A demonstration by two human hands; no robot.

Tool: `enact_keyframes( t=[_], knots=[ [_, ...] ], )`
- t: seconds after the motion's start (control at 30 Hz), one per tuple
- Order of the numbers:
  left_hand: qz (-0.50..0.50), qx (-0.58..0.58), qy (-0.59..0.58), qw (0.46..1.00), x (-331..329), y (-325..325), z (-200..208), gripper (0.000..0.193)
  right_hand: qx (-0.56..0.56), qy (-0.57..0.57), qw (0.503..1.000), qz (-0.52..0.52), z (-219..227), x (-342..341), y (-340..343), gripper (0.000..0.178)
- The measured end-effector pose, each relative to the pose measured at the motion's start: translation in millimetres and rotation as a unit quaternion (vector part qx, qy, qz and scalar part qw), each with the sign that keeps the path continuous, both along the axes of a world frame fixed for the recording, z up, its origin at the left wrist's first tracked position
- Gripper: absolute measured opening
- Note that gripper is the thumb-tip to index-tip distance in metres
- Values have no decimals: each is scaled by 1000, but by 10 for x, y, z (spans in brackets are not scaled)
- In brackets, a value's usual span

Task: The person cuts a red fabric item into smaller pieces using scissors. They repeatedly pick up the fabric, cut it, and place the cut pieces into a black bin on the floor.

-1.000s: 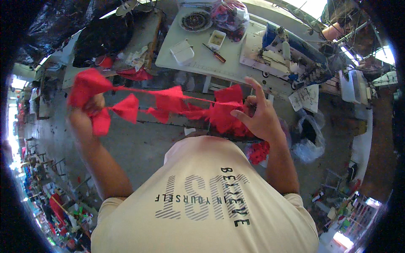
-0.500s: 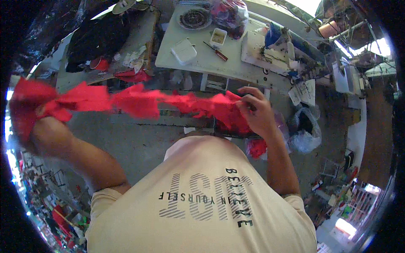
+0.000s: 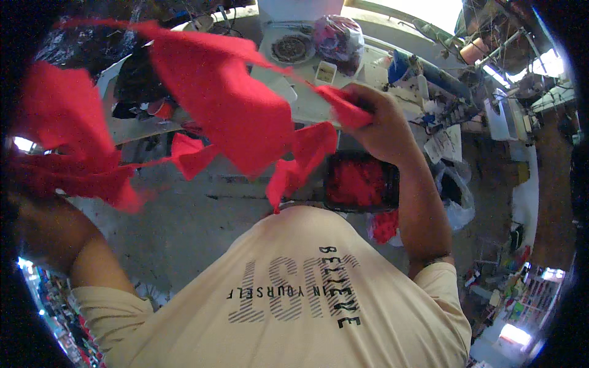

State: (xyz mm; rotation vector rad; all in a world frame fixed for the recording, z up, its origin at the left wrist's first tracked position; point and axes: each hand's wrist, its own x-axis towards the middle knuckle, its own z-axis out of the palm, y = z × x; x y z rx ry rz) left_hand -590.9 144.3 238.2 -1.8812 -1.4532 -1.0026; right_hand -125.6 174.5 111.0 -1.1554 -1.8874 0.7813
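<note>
A string of joined red cloth pieces [image 3: 227, 101] hangs in the air between my two hands, its pieces spread and flapping. My right hand [image 3: 383, 122] is closed on one small red piece, in front of the table. At the far left edge my left hand [image 3: 40, 221] is closed at a bunch of the red cloth; its fingers are dark and partly hidden. Below my right forearm stands a black bin [image 3: 329, 199] with red cloth pieces inside.
Ahead is a white table [image 3: 310, 113] with a sewing machine [image 3: 408, 95], a small white tub [image 3: 326, 72], a round tray [image 3: 291, 49] and a filled plastic bag [image 3: 338, 44]. Another plastic bag [image 3: 460, 205] sits at the right. Red scraps [image 3: 385, 227] lie beside the bin.
The red string was stretched nearly level; now it is raised, slack and flung toward the far left. My right hand has risen slightly, and my left has moved outward to the edge.
</note>
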Motion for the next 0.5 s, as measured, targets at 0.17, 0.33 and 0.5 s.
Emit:
enact_keyframes(
  t=[0.17,0.33,0.5],
  knots=[
    [7,-18,14,1000,-87,-128,128,24,18,84,996,10,559,-29,52,33],
    [39,-20,53,998,-56,-562,553,23,304,-54,947,-92,986,-48,107,42],
    [0,-17,46,999,48,-517,548,22,99,-75,986,111,693,-76,-228,42]
  ],
)
